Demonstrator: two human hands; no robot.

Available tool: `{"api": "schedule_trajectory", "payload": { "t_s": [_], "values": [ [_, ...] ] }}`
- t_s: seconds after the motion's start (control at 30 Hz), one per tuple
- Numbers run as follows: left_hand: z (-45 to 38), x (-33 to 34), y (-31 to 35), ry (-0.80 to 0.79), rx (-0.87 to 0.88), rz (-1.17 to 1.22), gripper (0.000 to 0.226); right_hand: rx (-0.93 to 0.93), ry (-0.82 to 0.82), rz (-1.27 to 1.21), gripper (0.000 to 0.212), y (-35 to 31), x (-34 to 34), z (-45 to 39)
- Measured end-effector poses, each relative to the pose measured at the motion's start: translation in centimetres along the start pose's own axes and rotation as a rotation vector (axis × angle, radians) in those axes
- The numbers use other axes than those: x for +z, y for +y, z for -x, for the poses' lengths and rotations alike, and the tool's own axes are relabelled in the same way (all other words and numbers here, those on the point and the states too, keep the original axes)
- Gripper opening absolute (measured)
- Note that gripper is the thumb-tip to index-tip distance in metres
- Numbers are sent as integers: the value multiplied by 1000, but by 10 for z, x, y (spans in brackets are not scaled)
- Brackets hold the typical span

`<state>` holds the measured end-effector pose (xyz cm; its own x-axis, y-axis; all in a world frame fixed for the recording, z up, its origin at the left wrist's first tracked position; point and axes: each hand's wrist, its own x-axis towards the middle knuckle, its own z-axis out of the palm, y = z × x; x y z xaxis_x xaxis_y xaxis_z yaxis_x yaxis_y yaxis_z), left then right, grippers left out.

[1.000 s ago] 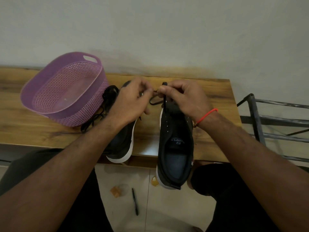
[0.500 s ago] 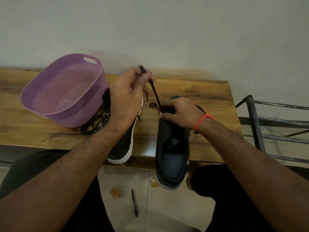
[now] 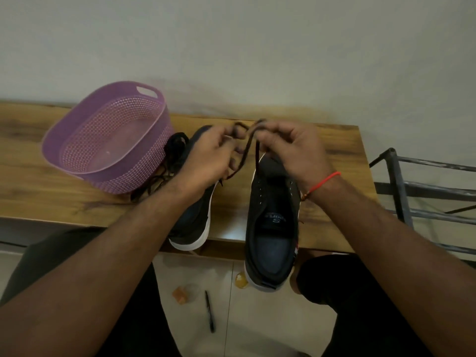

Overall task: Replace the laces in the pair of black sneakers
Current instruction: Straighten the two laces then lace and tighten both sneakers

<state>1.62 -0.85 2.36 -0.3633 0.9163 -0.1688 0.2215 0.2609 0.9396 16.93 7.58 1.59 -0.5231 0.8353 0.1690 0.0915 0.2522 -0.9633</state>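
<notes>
So, lace (image 3: 243, 153): runs up from the right sneaker (image 3: 273, 215) toe eyelets.
Hands: left hand (image 3: 206, 155) and right hand (image 3: 291, 148) each pinch 1 strand above the toe.

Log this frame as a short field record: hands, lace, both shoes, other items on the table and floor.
left hand: pinches one end of the lace
right hand: pinches the other end
lace: dark, raised above the toe of the right shoe
right shoe: black, eyelets unlaced, heel overhanging the table edge
left shoe: black, white sole, partly under the left arm
basket: purple, beside the left shoe
loose laces: black tangle against the basket
table: wooden
floor: pen, small scraps
</notes>
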Motion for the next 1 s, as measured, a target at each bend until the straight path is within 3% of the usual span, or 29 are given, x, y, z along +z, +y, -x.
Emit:
{"api": "schedule_trajectory", "payload": {
  "t_s": [0.07,0.23,0.33,0.43,0.53,0.63,0.73,0.83,0.9,1.0],
  "values": [
    [2,8,1,-115,11,-17,24,-29,14,-232,16,-10,-1,-2],
    [0,17,-3,-220,48,-7,15,15,70,-323,13,-10,-5,-5],
    [-1,17,-7,-18,147,-8,13,85,7,-231,20,-9,-11,-7],
    [1,16,3,199,365,206,15,189,21,-84,26,-6,-16,-8],
    [5,10,19,301,733,358,12,282,92,-18,19,2,-18,-9],
    [4,3,26,353,867,374,12,307,133,41,19,4,-22,-12],
    [-1,-3,18,385,805,311,16,294,159,80,22,4,-27,-15],
    [-7,-3,7,236,361,132,23,323,159,76,29,4,-30,-17],
    [-6,2,-6,59,99,-206,31,343,172,117,24,4,-34,-19],
    [0,16,-19,-87,124,-667,45,314,142,391,15,9,-39,-19]
  ]
}}
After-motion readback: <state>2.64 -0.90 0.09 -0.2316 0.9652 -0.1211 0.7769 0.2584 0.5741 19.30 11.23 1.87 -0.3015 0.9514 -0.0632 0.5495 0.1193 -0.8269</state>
